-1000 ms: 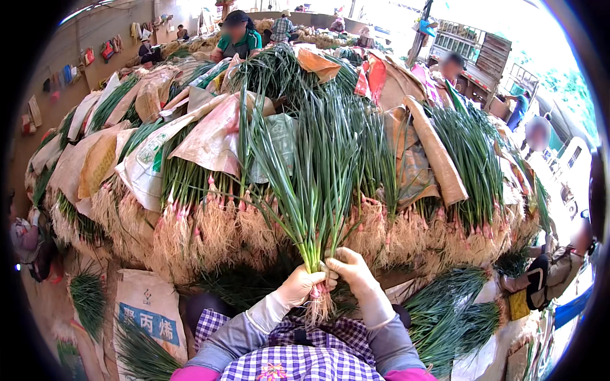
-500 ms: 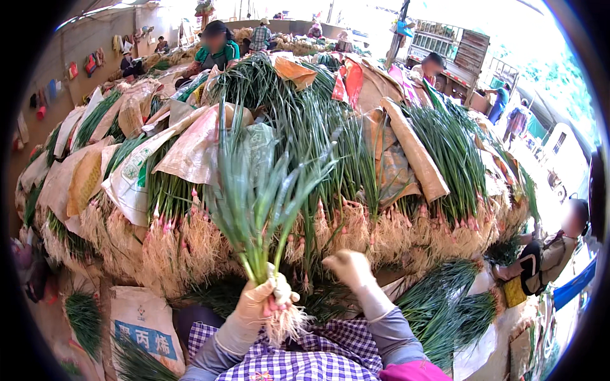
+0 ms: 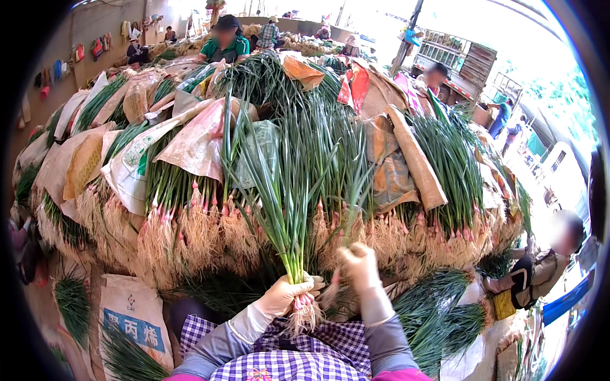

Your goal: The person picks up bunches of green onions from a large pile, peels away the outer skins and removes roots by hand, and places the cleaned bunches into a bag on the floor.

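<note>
My left hand (image 3: 286,296), in a pale glove, is closed around the lower stems of a bunch of green garlic (image 3: 291,251). Its long leaves fan upward, while pinkish bulbs and pale roots hang below the fingers. To its right, my right hand (image 3: 360,263) is raised with curled fingers. A single green garlic plant (image 3: 335,279), smeared by motion, runs along this hand, roots down and leaves up; the fingers appear closed on it. Just beyond both hands stands a wide heap of green garlic (image 3: 318,152), its roots facing me.
Sacking sheets (image 3: 194,149) cover parts of the heap. More green garlic (image 3: 438,317) lies low on my right, and a printed white sack (image 3: 132,311) on my left. One person (image 3: 540,267) sits at the right; others are beyond the heap. A truck (image 3: 454,60) stands at the back right.
My left hand has moved right with its bunch, which now stands more upright with its bulbs lower in the fist. My right hand has shifted slightly right, and a blurred plant now shows at it.
</note>
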A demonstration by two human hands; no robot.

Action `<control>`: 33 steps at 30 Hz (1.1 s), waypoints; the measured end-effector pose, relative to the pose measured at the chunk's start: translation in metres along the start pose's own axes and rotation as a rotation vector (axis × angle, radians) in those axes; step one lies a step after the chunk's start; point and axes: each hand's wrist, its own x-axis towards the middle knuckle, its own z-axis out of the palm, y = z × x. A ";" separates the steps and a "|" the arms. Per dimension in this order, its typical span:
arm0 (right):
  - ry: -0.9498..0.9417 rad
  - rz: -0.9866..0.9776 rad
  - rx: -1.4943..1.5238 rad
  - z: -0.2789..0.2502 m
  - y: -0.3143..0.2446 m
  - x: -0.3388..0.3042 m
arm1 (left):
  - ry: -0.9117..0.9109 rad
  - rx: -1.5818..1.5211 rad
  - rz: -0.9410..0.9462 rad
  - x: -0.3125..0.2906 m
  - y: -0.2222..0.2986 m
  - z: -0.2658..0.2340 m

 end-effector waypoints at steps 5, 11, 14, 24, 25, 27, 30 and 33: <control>-0.158 -0.205 -0.336 0.055 0.017 -0.030 | 0.052 0.050 0.012 0.002 -0.005 -0.013; -0.643 -0.278 -0.997 0.018 -0.002 0.015 | -0.010 -0.235 0.198 -0.017 0.001 -0.037; 0.344 -0.206 -0.773 -0.044 0.012 0.088 | -0.010 -0.347 0.100 -0.011 0.001 -0.041; 0.341 -0.354 -0.187 -0.095 0.016 0.146 | -0.084 -0.214 0.248 -0.016 0.023 -0.030; 0.335 -0.265 -0.327 -0.104 0.011 0.140 | -0.039 -0.238 0.232 -0.013 0.021 -0.030; 0.230 -0.171 -0.330 -0.118 0.037 0.135 | 0.011 -0.251 0.168 -0.010 0.014 -0.030; 0.001 -0.056 0.170 -0.074 0.004 0.071 | -0.106 -0.339 0.223 -0.008 0.007 -0.036; -0.088 0.155 0.088 -0.010 -0.026 0.003 | 0.095 -0.027 0.076 -0.014 0.022 -0.017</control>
